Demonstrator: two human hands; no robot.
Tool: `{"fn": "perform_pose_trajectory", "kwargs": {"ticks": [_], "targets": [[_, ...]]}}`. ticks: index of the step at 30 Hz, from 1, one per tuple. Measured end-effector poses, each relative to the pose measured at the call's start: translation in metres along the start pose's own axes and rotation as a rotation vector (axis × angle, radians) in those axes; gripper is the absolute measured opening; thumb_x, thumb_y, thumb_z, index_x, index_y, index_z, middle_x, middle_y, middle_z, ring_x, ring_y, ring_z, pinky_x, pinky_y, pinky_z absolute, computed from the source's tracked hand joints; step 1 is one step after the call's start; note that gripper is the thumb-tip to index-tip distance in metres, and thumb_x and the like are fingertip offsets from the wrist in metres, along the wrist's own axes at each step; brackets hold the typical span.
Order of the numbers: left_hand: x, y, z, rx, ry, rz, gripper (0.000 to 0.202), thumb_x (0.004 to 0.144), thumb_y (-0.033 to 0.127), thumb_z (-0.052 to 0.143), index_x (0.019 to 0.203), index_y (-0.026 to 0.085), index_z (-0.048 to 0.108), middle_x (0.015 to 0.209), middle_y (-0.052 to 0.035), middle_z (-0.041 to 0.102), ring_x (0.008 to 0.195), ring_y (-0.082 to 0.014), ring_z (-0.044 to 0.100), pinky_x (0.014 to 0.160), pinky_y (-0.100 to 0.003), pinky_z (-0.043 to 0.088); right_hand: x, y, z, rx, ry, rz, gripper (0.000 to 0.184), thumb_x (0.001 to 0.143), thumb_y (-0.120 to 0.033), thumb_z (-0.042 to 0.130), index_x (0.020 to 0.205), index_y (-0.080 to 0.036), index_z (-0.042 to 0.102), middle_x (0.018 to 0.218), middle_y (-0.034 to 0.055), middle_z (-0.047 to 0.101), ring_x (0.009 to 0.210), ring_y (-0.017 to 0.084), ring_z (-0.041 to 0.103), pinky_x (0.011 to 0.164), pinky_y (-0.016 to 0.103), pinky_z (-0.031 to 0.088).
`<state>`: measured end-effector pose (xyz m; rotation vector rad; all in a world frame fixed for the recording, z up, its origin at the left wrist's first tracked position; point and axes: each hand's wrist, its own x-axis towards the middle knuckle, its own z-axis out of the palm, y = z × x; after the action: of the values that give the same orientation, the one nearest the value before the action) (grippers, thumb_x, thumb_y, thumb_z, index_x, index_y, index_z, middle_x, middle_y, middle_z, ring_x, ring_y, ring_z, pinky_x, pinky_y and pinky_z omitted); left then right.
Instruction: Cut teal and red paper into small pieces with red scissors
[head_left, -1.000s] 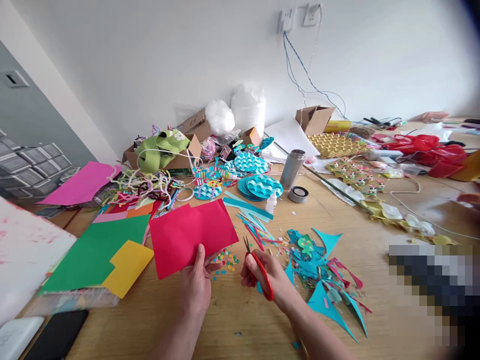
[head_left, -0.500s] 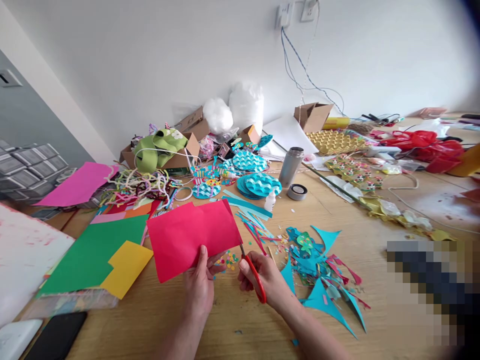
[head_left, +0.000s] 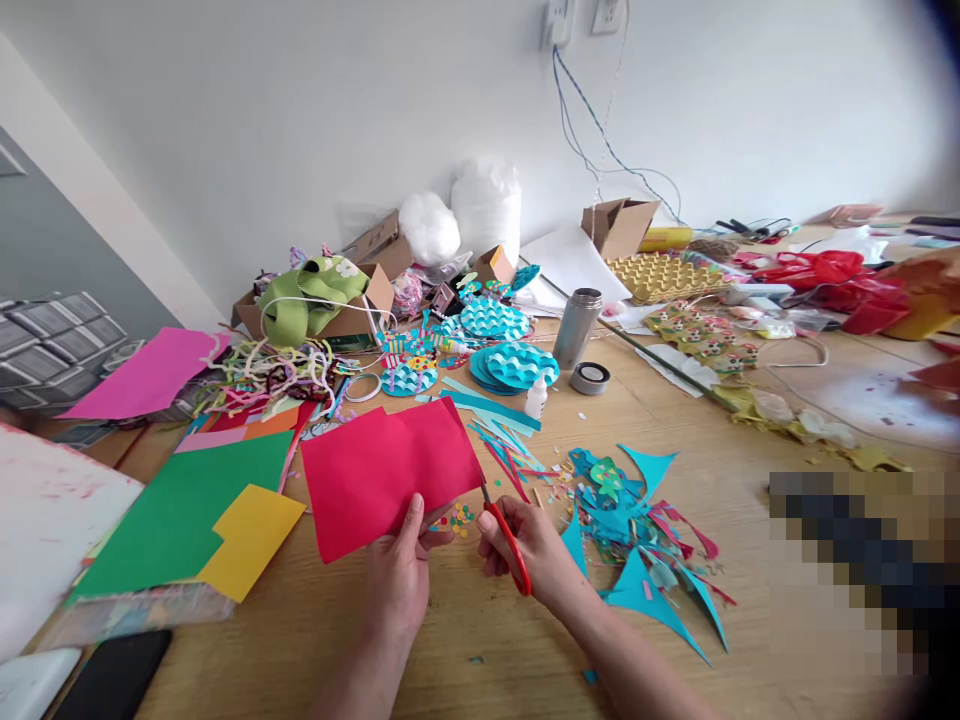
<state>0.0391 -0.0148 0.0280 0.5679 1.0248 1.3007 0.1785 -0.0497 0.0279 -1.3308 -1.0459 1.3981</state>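
Note:
A sheet of red paper point(head_left: 386, 470) with a notched upper edge is held up over the table by my left hand point(head_left: 405, 560). The thumb lies on the front of the sheet and the fingers pass behind it. My right hand point(head_left: 525, 550) is closed around the red handles of a pair of scissors point(head_left: 511, 552). Their blades point up and meet the right edge of the sheet near its lower corner. Small round paper dots point(head_left: 456, 518) lie on the table behind the hands. Blue paper offcuts point(head_left: 637, 600) are heaped to the right of my right hand.
Green paper point(head_left: 187, 500) and yellow paper point(head_left: 255, 535) lie at left, above a black phone point(head_left: 116, 675). Behind stand a small white bottle point(head_left: 536, 398), a grey flask point(head_left: 577, 330) with its lid point(head_left: 590, 377) beside it, and blue wavy discs point(head_left: 517, 365). Boxes and craft materials line the wall.
The red sheet has shifted very slightly right in view, and the background has drifted a little left. Both hands keep their holds, with the blades still at the sheet's right edge.

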Motion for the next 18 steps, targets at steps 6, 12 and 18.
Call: {"fn": "perform_pose_trajectory", "kwargs": {"ticks": [6,12,18], "targets": [[0.0007,-0.0013,-0.0006,0.009,0.015,-0.009,0.026,0.060,0.031,0.074,0.077,0.013,0.066,0.081,-0.0068,0.072,0.072,-0.0217,0.068,0.048,-0.022,0.050,0.0010,0.0004,-0.0005,0.006,0.002,0.013,0.043,0.069,-0.057,0.060,0.067,-0.019,0.042,0.053,-0.0037,0.057,0.042,0.011,0.056,0.040,0.020,0.039],[0.0006,-0.0017,-0.0009,0.016,0.020,0.002,0.028,0.061,0.030,0.074,0.083,0.016,0.066,0.084,-0.0046,0.072,0.073,-0.0207,0.068,0.049,-0.021,0.051,0.0000,0.0005,-0.0012,0.006,0.000,0.007,0.044,0.069,-0.058,0.060,0.067,-0.018,0.042,0.054,-0.0036,0.056,0.042,0.010,0.056,0.040,0.019,0.038],[0.0006,-0.0020,-0.0007,0.014,0.012,0.012,0.030,0.061,0.031,0.074,0.084,0.013,0.065,0.085,-0.0073,0.071,0.074,-0.0227,0.068,0.047,-0.021,0.050,0.0005,0.0005,-0.0010,-0.019,0.013,0.012,0.044,0.068,-0.059,0.060,0.066,-0.019,0.041,0.050,-0.0049,0.054,0.040,0.010,0.054,0.039,0.019,0.038]]}}
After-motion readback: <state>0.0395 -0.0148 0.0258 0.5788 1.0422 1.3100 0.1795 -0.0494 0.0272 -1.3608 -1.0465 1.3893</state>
